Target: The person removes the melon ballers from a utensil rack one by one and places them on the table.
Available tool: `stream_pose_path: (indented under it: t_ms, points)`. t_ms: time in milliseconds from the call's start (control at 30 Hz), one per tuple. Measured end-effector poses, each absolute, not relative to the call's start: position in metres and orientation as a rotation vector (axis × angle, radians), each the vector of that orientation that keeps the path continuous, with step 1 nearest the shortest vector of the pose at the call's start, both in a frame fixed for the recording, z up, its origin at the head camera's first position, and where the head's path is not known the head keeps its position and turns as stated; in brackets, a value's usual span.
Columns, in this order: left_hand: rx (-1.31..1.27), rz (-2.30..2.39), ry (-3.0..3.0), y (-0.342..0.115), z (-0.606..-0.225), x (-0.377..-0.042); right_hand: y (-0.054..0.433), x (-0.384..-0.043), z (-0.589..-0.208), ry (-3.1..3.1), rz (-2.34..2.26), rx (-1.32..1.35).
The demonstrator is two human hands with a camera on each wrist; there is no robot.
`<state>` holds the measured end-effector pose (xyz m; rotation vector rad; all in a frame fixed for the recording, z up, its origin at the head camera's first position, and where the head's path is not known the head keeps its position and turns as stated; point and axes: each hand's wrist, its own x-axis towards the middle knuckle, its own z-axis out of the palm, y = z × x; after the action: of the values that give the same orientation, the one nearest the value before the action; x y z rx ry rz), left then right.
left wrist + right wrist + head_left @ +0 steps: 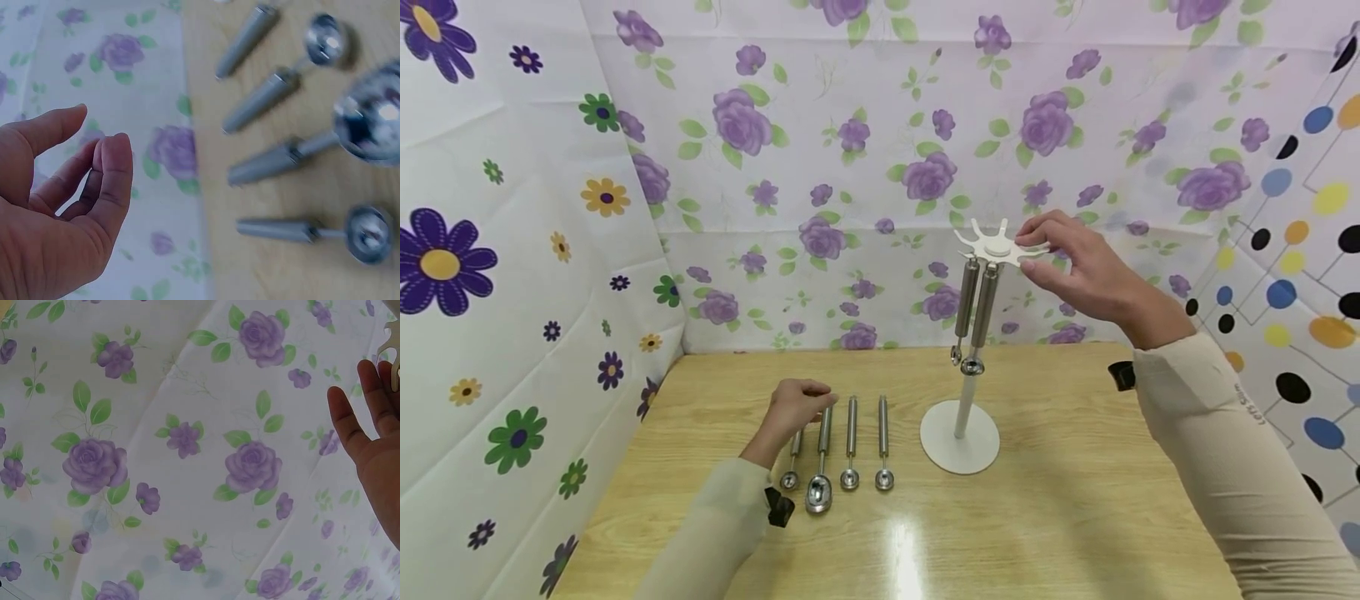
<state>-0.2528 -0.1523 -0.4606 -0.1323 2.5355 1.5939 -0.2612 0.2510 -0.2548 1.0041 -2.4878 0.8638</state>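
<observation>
Four scoops (852, 433), two partly behind empty left hand (793, 411); flowered cloth (880, 183) behind rack (997, 244) in pinch of right hand (1086, 271)

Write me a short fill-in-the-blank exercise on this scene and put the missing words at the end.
On the table lie ____ metal scoops.
From the white stand hang ____ more scoops.
In the head view, counting from the left, the lying scoop with the biggest bowl is the ____ in the row.
The hand at the top of the stand is the person's ____ one.

Missing words: four; two; second; right.
</observation>
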Motion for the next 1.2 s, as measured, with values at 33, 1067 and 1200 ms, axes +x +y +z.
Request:
stream_pose_path:
  t_ms: [33,1067,1200]
  points:
    - [-0.117,1.598,2.530,-0.148,-0.458,-0.253,0.251,-0.261,-0.255,-2.486,0.861,1.004]
    - [0.372,1.681,2.406,-0.071,-0.395,-0.259,0.251,-0.258,-0.252,-2.539,0.830,0.987]
    - [0.417,1.649,2.432,-0.062,-0.384,-0.261,0.251,-0.258,-0.252,-2.539,0.827,0.987]
